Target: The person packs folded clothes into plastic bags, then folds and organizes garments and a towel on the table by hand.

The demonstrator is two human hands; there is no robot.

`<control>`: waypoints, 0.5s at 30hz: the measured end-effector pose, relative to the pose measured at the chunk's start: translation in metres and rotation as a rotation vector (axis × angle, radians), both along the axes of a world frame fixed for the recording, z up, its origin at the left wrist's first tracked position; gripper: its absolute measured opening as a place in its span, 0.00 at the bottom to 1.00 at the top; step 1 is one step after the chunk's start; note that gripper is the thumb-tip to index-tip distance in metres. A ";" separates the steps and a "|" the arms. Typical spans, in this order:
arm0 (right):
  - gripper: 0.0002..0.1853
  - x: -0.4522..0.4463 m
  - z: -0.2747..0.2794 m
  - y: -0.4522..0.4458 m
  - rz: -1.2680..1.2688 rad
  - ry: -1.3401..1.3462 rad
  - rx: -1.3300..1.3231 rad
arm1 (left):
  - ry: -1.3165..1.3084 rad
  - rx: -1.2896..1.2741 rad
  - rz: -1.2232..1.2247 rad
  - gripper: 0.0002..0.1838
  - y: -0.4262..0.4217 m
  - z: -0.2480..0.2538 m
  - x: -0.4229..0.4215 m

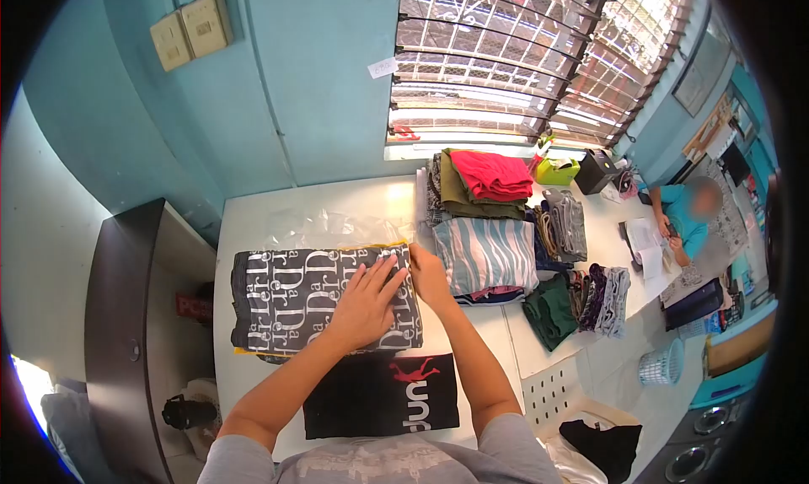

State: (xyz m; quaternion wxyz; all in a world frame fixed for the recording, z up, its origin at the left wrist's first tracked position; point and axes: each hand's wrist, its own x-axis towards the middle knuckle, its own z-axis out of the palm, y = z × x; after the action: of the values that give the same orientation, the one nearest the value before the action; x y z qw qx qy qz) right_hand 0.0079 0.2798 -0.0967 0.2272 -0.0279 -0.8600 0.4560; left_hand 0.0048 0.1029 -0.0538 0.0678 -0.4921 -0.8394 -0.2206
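Flat under the spread fingers of the left hand (368,307) lies a dark folded cloth (282,303), printed all over with pale lettering; those fingers press on it without gripping. At its near right edge, the fingers of the right hand (430,279) are bent against the side, and I cannot tell whether they pinch any layer. Steady, even pressure from the flat palm should keep the layers from sliding, while the side fingers square the edge; pushing too hard there might buckle it. The cloth looks soft and matte, a neat rectangle with a yellow edge (246,352) peeping out below.

Just beyond the fingers, crumpled clear plastic (324,228) glints, thin and slippery-looking, on the smooth white desk (312,197). Nearer the body from them sits a black folded garment (362,395) with a red figure and white letters. Right of the fingers rests a plump, wavy-striped bundle (489,252), with a loosely folded red cloth (497,174) topping the pile past it.
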 end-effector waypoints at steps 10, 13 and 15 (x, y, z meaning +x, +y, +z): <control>0.04 0.007 0.003 -0.017 -0.072 0.231 0.020 | 0.036 -0.067 0.033 0.28 0.010 -0.018 -0.020; 0.05 0.038 0.014 -0.032 0.031 0.206 0.261 | -0.038 0.011 0.009 0.27 0.014 -0.019 -0.027; 0.06 0.053 0.037 -0.047 -0.041 0.097 0.342 | 0.085 0.075 0.002 0.24 0.017 -0.019 -0.025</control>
State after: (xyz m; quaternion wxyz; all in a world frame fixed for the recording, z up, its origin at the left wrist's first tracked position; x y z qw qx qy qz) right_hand 0.0611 0.2325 -0.0594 0.2790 0.0156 -0.9124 0.2990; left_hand -0.0203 0.1196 -0.0726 0.1219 -0.4971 -0.8276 -0.2305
